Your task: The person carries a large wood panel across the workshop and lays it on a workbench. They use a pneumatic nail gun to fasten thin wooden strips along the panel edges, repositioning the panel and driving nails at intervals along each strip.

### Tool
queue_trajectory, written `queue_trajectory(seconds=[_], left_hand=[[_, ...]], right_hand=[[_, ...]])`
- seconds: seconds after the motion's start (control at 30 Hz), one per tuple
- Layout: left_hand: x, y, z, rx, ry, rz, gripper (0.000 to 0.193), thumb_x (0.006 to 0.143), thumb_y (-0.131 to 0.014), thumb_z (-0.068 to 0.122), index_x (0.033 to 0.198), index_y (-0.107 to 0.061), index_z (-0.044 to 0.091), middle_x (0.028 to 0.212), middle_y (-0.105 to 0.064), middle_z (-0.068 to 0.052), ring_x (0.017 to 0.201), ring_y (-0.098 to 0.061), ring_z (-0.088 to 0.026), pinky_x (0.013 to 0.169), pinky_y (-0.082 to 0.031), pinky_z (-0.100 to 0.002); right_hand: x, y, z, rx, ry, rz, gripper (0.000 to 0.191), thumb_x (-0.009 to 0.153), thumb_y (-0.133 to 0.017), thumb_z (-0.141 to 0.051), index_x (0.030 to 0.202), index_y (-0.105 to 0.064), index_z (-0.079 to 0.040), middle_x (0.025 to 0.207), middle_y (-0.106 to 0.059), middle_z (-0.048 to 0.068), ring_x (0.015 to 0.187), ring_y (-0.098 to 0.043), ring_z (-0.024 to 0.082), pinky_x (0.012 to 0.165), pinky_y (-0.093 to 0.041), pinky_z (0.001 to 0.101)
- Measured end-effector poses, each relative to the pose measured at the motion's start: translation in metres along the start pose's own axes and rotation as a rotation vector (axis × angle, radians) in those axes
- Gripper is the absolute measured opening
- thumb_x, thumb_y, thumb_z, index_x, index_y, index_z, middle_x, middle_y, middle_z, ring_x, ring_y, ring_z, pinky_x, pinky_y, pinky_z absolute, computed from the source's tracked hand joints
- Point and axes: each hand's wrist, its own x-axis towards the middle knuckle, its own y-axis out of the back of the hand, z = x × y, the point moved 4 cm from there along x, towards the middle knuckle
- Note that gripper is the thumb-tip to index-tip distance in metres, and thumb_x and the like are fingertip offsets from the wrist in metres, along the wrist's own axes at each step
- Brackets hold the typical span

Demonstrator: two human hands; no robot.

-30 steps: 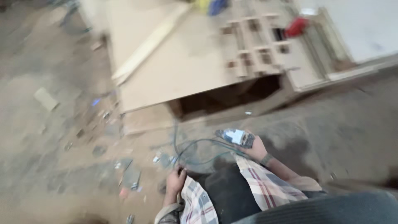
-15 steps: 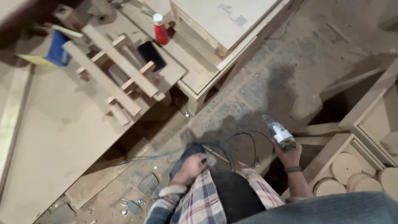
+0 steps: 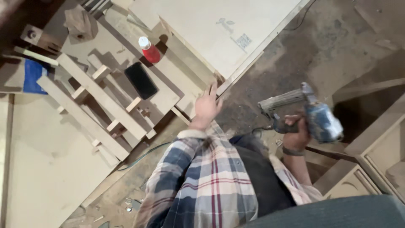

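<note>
My right hand (image 3: 296,131) grips the handle of a blue and grey nail gun (image 3: 310,116), held over the dusty floor with its long magazine pointing left. My left hand (image 3: 206,105) is open, fingers spread, reaching toward the edge of a stack of pale boards (image 3: 219,29). A plaid sleeve covers my left arm. To the left of the hand a ladder-like wooden frame (image 3: 99,105) lies on a work board, with a black phone (image 3: 141,80) and a red bottle with a white cap (image 3: 149,50) beside it.
A blue object (image 3: 33,75) and a wood block (image 3: 80,23) lie at the top left. A thin hose (image 3: 143,155) runs across the floor. Cabinet parts with round cut-outs (image 3: 358,185) stand at the lower right. The floor (image 3: 320,46) is dusty and littered with scraps.
The view has swung round and closer. My left hand has risen from my lap toward the boards' edge. My right hand has lifted the nail gun higher.
</note>
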Motion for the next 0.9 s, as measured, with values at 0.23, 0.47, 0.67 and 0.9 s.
queue_trajectory(seconds=[0.23, 0.47, 0.67, 0.9], left_hand=[[0.074, -0.045, 0.015, 0.119, 0.021, 0.179, 0.051, 0.083, -0.072, 0.032, 0.128, -0.064, 0.011, 0.142, -0.059, -0.018, 0.112, -0.067, -0.035, 0.089, -0.056, -0.043], [0.061, -0.080, 0.029, 0.207, 0.420, 0.443, 0.033, 0.091, -0.063, 0.014, 0.124, -0.069, 0.011, 0.120, -0.072, -0.008, 0.106, -0.070, -0.026, 0.083, -0.058, -0.041], [0.063, -0.098, 0.034, 0.234, 0.541, 0.556, 0.034, 0.089, -0.062, 0.010, 0.123, -0.070, 0.010, 0.117, -0.074, -0.007, 0.102, -0.071, -0.025, 0.080, -0.058, -0.039], [0.064, -0.096, 0.031, 0.381, 0.439, 0.590, 0.032, 0.087, -0.061, 0.013, 0.116, -0.070, 0.006, 0.107, -0.073, -0.005, 0.095, -0.071, -0.022, 0.080, -0.058, -0.036]], right_hand=[[0.112, 0.047, 0.027, 0.201, -0.346, -0.081, 0.026, 0.106, -0.062, -0.020, 0.120, -0.060, 0.001, 0.087, -0.063, 0.012, 0.085, -0.061, 0.024, 0.085, -0.053, 0.0432], [0.277, 0.029, 0.081, -0.376, -0.344, -0.507, 0.026, 0.106, -0.063, -0.013, 0.125, -0.064, 0.006, 0.085, -0.057, 0.010, 0.078, -0.057, 0.020, 0.079, -0.054, 0.0420], [0.366, -0.088, 0.074, -0.498, -0.602, -0.830, 0.019, 0.104, -0.067, -0.015, 0.114, -0.066, 0.002, 0.074, -0.060, 0.003, 0.065, -0.059, 0.015, 0.061, -0.050, 0.0328], [0.365, -0.219, 0.095, -0.894, -0.470, -1.597, 0.024, 0.102, -0.063, -0.016, 0.087, -0.069, 0.002, 0.073, -0.066, 0.004, 0.064, -0.061, 0.013, 0.057, -0.049, 0.0304]])
